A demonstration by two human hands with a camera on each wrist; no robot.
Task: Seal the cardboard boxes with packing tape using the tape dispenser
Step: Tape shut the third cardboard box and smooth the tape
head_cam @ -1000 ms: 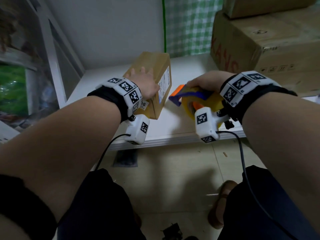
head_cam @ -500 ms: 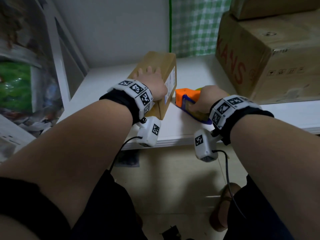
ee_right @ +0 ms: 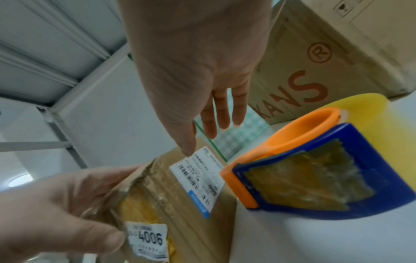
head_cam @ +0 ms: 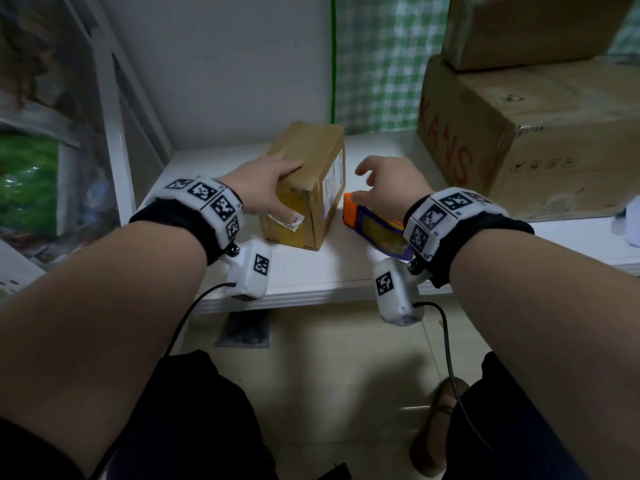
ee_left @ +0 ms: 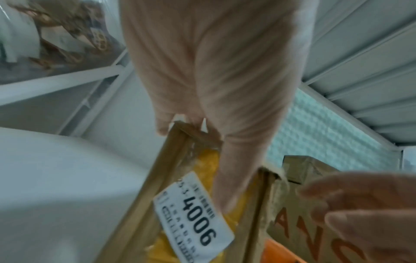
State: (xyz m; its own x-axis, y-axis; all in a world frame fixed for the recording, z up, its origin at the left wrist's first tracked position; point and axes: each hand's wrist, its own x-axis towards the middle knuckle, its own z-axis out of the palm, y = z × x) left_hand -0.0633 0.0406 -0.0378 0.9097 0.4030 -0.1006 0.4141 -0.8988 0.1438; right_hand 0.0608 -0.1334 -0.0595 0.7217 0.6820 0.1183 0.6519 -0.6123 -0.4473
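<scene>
A small cardboard box [head_cam: 311, 150] with white labels lies on the white shelf [head_cam: 304, 275]. My left hand [head_cam: 273, 188] grips its near end, fingers over the top and thumb by the "4006" label [ee_right: 148, 240]. In the left wrist view the left hand [ee_left: 213, 71] reaches down onto the box [ee_left: 171, 178]. The blue and orange tape dispenser [head_cam: 374, 230] lies on the shelf just right of the box, with its yellow roll partly hidden. Above the dispenser [ee_right: 315, 178] my right hand [head_cam: 370, 181] hovers with straight fingers [ee_right: 223, 110], holding nothing.
A large cardboard box marked KANS [head_cam: 519, 140] stands at the right of the shelf with another box [head_cam: 519, 26] on top. A white upright frame [head_cam: 114, 140] bounds the left side. The shelf's front edge drops to a tiled floor [head_cam: 329, 375].
My right hand set the tape dispenser down on the shelf and let go of it, then lifted with fingers spread. My left hand slid from the box's top to grip its near end.
</scene>
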